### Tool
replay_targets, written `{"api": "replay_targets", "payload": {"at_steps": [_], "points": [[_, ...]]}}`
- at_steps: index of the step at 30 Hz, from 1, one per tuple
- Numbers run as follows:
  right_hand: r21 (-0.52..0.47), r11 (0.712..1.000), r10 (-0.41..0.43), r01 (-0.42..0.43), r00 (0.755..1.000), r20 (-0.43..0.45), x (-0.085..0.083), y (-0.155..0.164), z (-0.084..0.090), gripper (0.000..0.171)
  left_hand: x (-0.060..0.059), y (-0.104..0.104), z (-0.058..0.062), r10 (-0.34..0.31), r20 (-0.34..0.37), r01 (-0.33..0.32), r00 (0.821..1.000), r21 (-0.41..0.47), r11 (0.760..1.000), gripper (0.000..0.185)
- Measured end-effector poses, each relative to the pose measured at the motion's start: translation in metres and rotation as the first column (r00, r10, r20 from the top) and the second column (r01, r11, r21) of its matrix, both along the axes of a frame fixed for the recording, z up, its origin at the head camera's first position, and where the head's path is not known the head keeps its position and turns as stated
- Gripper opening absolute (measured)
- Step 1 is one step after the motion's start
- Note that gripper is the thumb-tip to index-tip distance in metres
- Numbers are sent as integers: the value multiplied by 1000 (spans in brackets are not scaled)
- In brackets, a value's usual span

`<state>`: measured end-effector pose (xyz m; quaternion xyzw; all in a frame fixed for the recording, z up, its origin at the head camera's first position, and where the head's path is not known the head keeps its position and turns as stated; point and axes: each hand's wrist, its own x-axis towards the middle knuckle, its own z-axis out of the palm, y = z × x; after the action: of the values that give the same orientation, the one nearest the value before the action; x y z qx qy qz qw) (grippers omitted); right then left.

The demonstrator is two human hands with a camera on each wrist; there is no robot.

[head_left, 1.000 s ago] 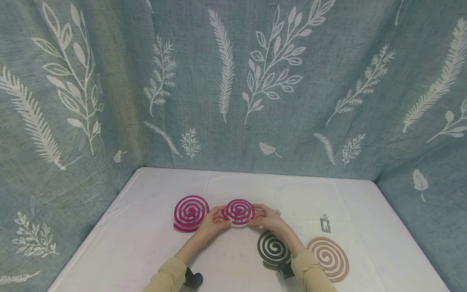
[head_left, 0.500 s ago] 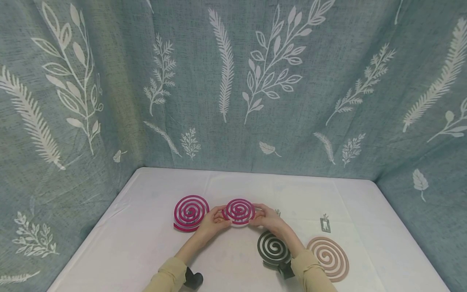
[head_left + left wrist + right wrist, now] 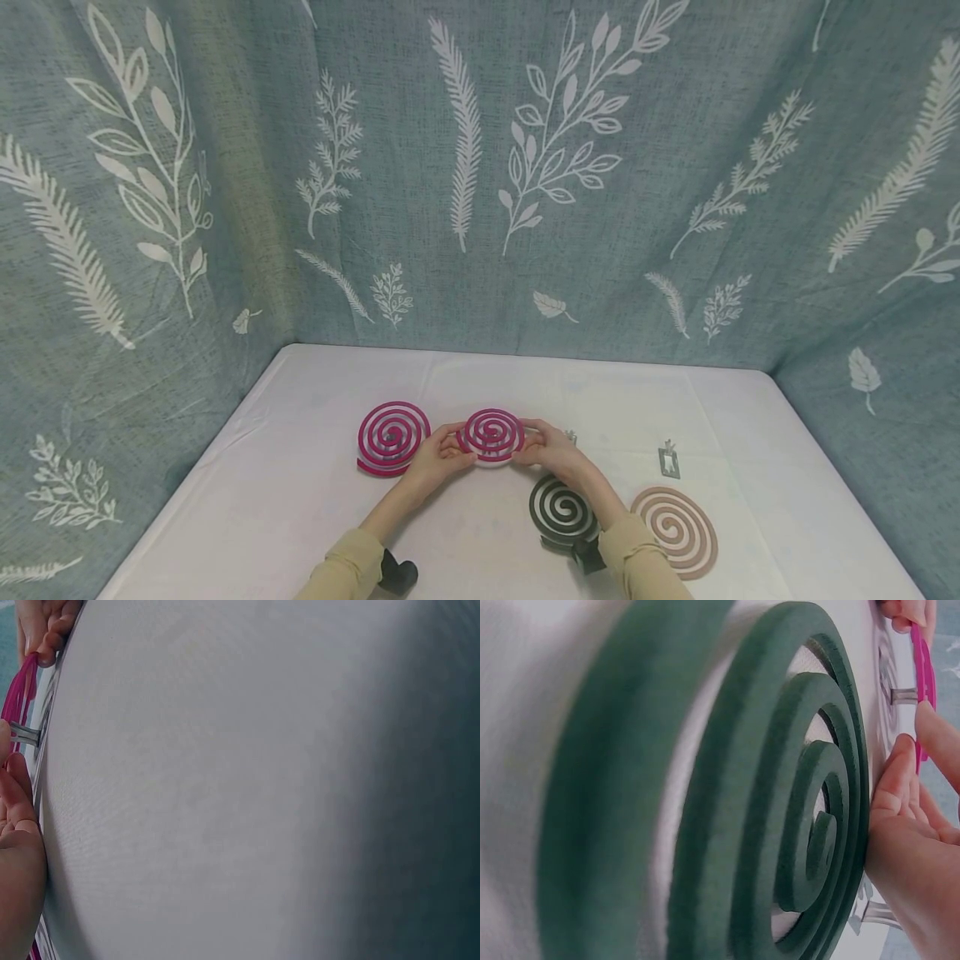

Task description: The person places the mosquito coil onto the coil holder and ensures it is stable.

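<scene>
White tabletop (image 3: 300, 500), leaf-print curtains (image 3: 480, 167); your left hand (image 3: 435, 458) and right hand (image 3: 551, 450) pinch the pink coil (image 3: 491, 435) mid-tabletop between them.

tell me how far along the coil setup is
Looks done: one magenta coil sits raised at left. In hand: left hand and right hand hold a second magenta coil over a metal stand. Left: green coil, tan coil, spare stand.

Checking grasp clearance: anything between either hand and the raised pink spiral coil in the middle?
Nothing visible. The left hand and the right hand both already hold the pink spiral coil by its opposite edges. The dark green spiral coil lies under the right forearm, clear of the grasp.
</scene>
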<state>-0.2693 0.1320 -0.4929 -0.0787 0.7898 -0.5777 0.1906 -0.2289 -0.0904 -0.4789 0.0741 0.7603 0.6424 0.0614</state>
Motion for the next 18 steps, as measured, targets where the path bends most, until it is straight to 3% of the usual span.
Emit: {"api": "replay_targets", "payload": {"at_steps": [18], "points": [[-7,1000,12,-12,1000,-4,-2,1,-4,68,-1,1,-2,8,11,-8,1000,9,1000,53]]}}
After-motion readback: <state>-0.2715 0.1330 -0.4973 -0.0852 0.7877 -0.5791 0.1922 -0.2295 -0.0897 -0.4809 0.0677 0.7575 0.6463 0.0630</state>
